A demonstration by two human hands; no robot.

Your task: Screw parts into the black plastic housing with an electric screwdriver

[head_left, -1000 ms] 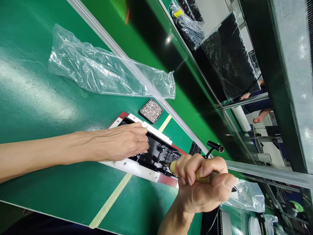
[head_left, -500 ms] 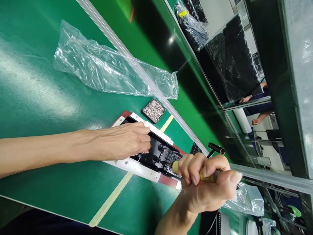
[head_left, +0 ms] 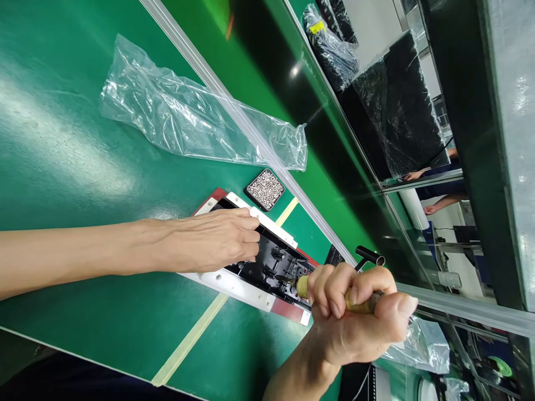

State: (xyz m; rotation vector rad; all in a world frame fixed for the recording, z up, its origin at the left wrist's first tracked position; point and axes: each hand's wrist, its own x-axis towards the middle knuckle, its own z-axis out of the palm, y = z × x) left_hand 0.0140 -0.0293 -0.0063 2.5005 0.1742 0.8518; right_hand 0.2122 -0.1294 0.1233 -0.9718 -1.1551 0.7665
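A black plastic housing [head_left: 267,257] with small moulded parts lies in a white and dark red fixture [head_left: 246,290] on the green table. My left hand [head_left: 228,236] rests over the housing's left part, fingers curled together against it; the fingertips are partly hidden. My right hand [head_left: 355,312] is wrapped around the yellowish handle of a screwdriver [head_left: 301,285], thumb toward the handle's end. Its thin dark shaft slants into the right part of the housing; I cannot make out the exact tip.
Beyond the fixture sits a small black tray of tiny metal pieces [head_left: 264,190]. A clear plastic bag [head_left: 179,117] lies across the table and under a metal rail [head_left: 209,78]. A short black tube [head_left: 370,255] stands by the rail. Behind, another person's hand [head_left: 432,209] shows.
Both hands keep their places on the housing and the screwdriver. The whole view has shifted slightly. In the background, the other person's hand has moved a little.
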